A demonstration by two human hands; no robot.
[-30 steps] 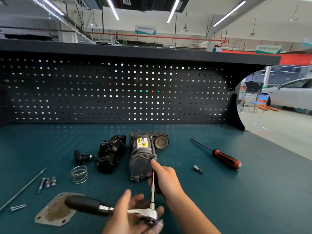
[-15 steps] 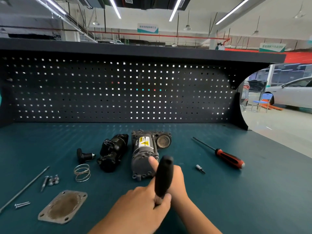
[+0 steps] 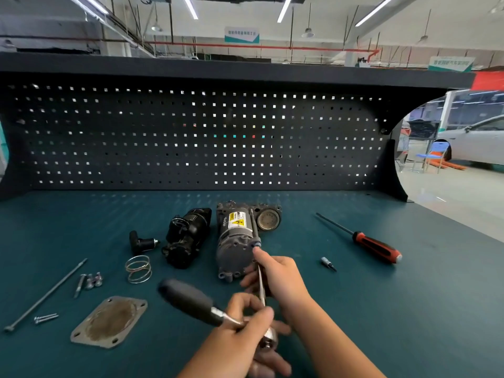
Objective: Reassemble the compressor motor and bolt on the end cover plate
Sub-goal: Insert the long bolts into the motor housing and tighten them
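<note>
The ratchet handle (image 3: pixel 191 301) has swung from upright down leftward, the left hand (image 3: pixel 245 321) pinching its neck and the right hand (image 3: pixel 282 278) with its grip clamped round the extension bar (image 3: pixel 261 282) at the compressor motor (image 3: pixel 234 241), probably heavy and rigid, lying on the surface (image 3: pixel 381 309), best steadied by its casing.

A grey cylindrical compressor motor (image 3: pixel 234 241) is lying on its side on the table (image 3: pixel 409 309), yellow warning label facing up, one round end pointing toward the viewer. A long bolt (image 3: pixel 254 223) is running along its right side, its head meeting the extension bar (image 3: pixel 261 285) of a ratchet (image 3: pixel 191 298). The end cover plate (image 3: pixel 109 321), a flat tarnished metal piece with a hole in each corner, is lying unattached, well apart to the near left. A second long bolt (image 3: pixel 45 294) and several short bolts (image 3: pixel 91 281) are lying near it.
</note>
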